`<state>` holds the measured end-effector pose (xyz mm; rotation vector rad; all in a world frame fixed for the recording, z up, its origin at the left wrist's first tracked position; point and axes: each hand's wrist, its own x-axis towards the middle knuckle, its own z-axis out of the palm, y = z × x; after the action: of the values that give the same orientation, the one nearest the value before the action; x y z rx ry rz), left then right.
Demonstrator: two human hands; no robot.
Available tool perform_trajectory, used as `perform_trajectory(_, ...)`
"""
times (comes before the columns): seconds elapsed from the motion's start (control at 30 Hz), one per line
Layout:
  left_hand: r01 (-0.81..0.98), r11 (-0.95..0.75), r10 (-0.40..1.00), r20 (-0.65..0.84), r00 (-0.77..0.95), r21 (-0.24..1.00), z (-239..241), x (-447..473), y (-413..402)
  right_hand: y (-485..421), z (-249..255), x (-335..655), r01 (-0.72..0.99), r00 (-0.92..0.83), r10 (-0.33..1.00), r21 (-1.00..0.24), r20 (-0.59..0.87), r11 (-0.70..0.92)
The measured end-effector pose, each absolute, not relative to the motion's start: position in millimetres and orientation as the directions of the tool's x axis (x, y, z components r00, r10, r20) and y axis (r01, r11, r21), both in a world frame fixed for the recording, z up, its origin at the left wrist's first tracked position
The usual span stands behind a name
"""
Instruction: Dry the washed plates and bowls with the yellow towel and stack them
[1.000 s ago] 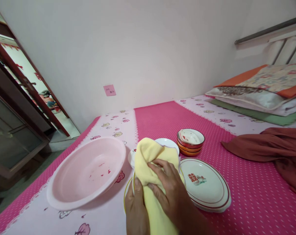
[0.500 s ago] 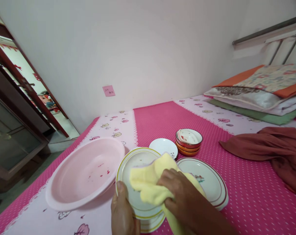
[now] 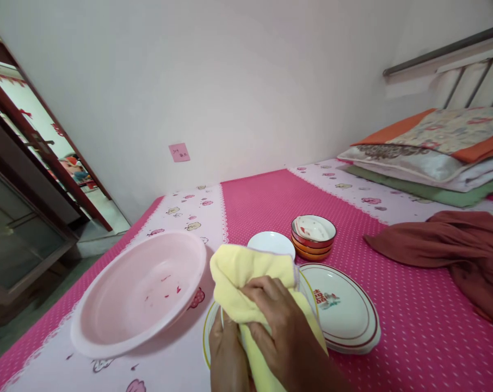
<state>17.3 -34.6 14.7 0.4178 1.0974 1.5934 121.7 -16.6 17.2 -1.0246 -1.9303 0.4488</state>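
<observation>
My right hand [image 3: 277,321] grips a yellow cloth [image 3: 250,269], pressing it over a plate with a yellow rim [image 3: 309,284]. Most of this plate is hidden under the cloth; only its right edge shows. My left hand [image 3: 229,348] holds the plate from the near left side, its fingers partly covered by the cloth. Below, another yellow-rimmed plate [image 3: 208,329] lies on the bedspread, largely blocked from sight. Just to the right sits a stack of oval plates with a dark red rim [image 3: 348,310], the top one bearing a red and green print.
A pink basin [image 3: 136,299] with red marks inside stands at the left. Behind the cloth are a white dish [image 3: 271,240] and stacked orange bowls [image 3: 314,238]. Brown fabric [image 3: 446,245] and folded bedding [image 3: 434,147] lie right on the pink bedspread [image 3: 263,198].
The cloth has moved left and up across the plate and now covers most of it. Both hands have come closer together, the left shifting right. The oval plate's print is now uncovered.
</observation>
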Motion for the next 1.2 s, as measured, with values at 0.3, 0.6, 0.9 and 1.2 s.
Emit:
perform_trajectory(0.3, -0.677, 0.009, 0.867, -0.343, -0.361, 0.736, 5, -13, -31, -29, 19, 146, 0.464, -0.553, 0.782, -0.673, 0.287, 0.576)
perform_trajectory(0.6, -0.676, 0.044, 0.863, -0.369, -0.345, 0.735, 19, 0, -33, -1, 11, 174, 0.622, -0.153, 0.895, -0.662, 0.42, 0.417)
perform_trajectory(0.9, -0.481, 0.089, 0.929, -0.246, -0.276, 0.872, 14, 15, -36, -8, 16, 140, 0.527, -0.233, 0.843, -0.666, 0.485, 0.529)
perform_trajectory(1.2, -0.665, 0.043, 0.844, -0.383, -0.375, 0.745, 7, -9, -30, -18, 37, 181, 0.467, -0.353, 0.91, -0.803, 0.215, 0.371)
